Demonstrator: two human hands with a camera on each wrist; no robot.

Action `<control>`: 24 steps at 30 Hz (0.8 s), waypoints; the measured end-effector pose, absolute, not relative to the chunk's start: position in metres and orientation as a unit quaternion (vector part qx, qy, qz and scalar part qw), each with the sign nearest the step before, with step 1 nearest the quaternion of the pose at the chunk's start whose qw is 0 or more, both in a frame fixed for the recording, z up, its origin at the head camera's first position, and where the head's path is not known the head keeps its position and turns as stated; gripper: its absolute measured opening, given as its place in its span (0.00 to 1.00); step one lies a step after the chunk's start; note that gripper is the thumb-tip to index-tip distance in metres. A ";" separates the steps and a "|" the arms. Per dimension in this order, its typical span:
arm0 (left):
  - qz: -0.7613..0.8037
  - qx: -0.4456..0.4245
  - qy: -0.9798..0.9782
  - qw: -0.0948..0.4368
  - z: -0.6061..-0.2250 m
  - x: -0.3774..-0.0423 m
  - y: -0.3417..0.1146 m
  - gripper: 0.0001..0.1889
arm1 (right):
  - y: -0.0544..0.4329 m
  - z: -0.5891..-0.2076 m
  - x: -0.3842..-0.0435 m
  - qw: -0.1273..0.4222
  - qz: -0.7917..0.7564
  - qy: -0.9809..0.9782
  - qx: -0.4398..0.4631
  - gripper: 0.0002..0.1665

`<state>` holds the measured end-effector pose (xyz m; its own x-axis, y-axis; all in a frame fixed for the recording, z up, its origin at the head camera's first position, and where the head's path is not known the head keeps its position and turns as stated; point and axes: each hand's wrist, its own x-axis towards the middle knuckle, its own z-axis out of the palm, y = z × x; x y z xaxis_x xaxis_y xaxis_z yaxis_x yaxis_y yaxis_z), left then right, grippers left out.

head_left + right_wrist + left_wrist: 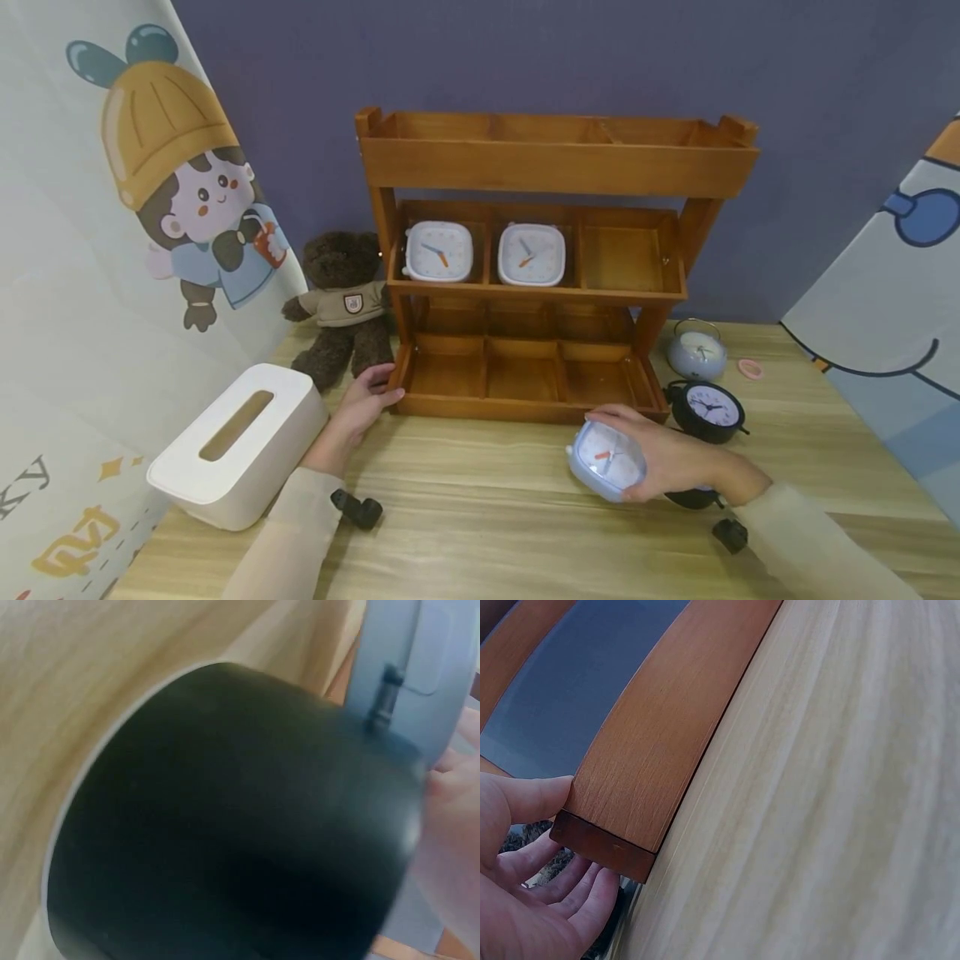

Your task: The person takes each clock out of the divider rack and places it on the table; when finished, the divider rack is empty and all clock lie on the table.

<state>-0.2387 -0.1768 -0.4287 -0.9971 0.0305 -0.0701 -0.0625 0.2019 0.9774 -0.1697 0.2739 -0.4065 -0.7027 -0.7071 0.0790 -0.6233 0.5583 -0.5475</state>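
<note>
My left hand (362,407) grips the lower left corner of a brown wooden tiered rack (525,171). In the left wrist view its thumb lies on the upper edge of the rack's end, and the fingers curl beneath. My right hand (667,454) holds a light blue alarm clock (611,458) by its right side, dial tilted up, before the rack's right front. Two white-faced alarm clocks (439,252) sit in the middle tier's left and centre compartments. A black object (225,825) fills most of the right wrist view, beside the blue clock's back (420,675).
Right of the rack stand a blue-grey clock (697,354) with a handle and a black twin-bell clock (707,410); another black one (693,498) is partly under my right hand. A pink ring (750,368) lies near. Left are a teddy bear (345,308) and a white tissue box (240,446).
</note>
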 end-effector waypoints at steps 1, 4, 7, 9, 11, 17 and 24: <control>0.632 -0.010 0.774 0.037 -0.429 -0.239 -0.177 0.28 | 0.273 -0.408 -0.171 0.076 -0.274 0.881 -0.377 0.60; 0.631 -0.010 0.775 0.036 -0.430 -0.240 -0.177 0.28 | 0.272 -0.411 -0.172 0.086 -0.262 0.886 -0.373 0.61; 0.631 -0.011 0.775 0.035 -0.431 -0.240 -0.177 0.28 | 0.271 -0.412 -0.172 0.094 -0.254 0.889 -0.368 0.61; 0.630 -0.011 0.776 0.034 -0.431 -0.241 -0.178 0.28 | 0.271 -0.412 -0.173 0.094 -0.254 0.890 -0.368 0.61; 0.630 -0.012 0.776 0.032 -0.431 -0.241 -0.178 0.28 | 0.271 -0.411 -0.173 0.088 -0.251 0.890 -0.369 0.61; 0.630 -0.012 0.776 0.029 -0.432 -0.242 -0.178 0.28 | 0.272 -0.412 -0.174 0.090 -0.255 0.888 -0.372 0.60; 0.630 -0.010 0.776 0.031 -0.433 -0.242 -0.178 0.28 | 0.274 -0.413 -0.173 0.093 -0.264 0.884 -0.375 0.59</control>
